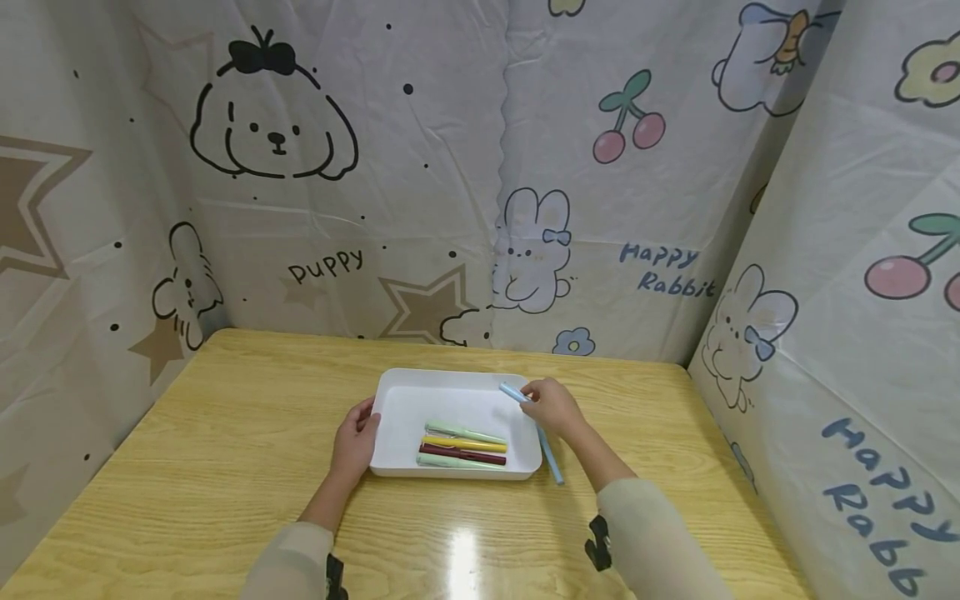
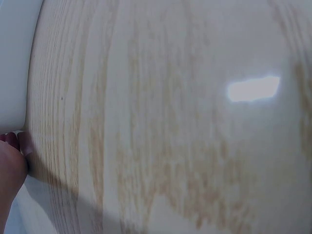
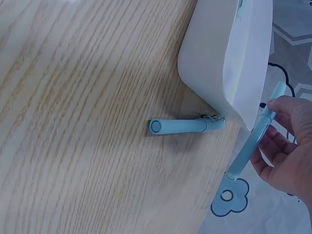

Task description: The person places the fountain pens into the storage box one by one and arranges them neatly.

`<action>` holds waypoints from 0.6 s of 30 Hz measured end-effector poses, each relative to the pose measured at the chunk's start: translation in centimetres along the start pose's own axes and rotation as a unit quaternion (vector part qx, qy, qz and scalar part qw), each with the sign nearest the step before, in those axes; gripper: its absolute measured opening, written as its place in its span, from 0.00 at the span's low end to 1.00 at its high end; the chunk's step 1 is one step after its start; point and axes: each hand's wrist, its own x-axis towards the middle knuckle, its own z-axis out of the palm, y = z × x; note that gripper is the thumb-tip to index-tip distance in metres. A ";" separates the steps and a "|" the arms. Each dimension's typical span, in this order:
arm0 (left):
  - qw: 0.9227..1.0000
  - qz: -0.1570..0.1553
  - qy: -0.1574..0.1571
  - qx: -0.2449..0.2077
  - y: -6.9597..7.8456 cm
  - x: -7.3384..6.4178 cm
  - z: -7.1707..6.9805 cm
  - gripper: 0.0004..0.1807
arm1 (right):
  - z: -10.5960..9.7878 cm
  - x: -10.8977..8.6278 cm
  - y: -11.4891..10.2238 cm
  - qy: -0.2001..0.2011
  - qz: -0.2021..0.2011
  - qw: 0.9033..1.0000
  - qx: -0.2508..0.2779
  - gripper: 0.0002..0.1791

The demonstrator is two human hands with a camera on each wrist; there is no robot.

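A white tray [image 1: 442, 392] stands on the wooden table, and several pens lie side by side in its front half: pale green pens [image 1: 465, 432], a yellow pen [image 1: 465, 444] and a dark red pen [image 1: 472, 455]. My left hand [image 1: 354, 442] holds the tray's left end at the rim. Over the right rim, my right hand [image 1: 553, 407] pinches a light blue pen [image 3: 251, 146] between thumb and fingers, its tip end above the tray. A second light blue pen [image 3: 178, 126] lies on the table just outside the tray's right end.
The wooden table [image 1: 247, 433] extends around the tray on every side. Printed cloth [image 1: 420, 208] hangs behind and at both sides. A glare spot [image 1: 462, 558] shines on the tabletop near the front.
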 end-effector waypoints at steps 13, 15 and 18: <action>1.000 -0.008 -0.001 -0.006 -0.1 0.1 -0.1 0.22 | 0.2 0.3 -1.5 0.002 -0.037 0.999 -0.011 0.13; 1.000 -0.009 0.000 -0.007 -0.1 0.1 -0.1 0.22 | 0.3 0.3 -1.7 0.001 -0.040 0.999 -0.011 0.13; 1.000 -0.008 -0.003 -0.007 -0.1 0.1 -0.1 0.22 | 0.5 0.4 -1.9 -0.001 -0.046 0.999 -0.016 0.13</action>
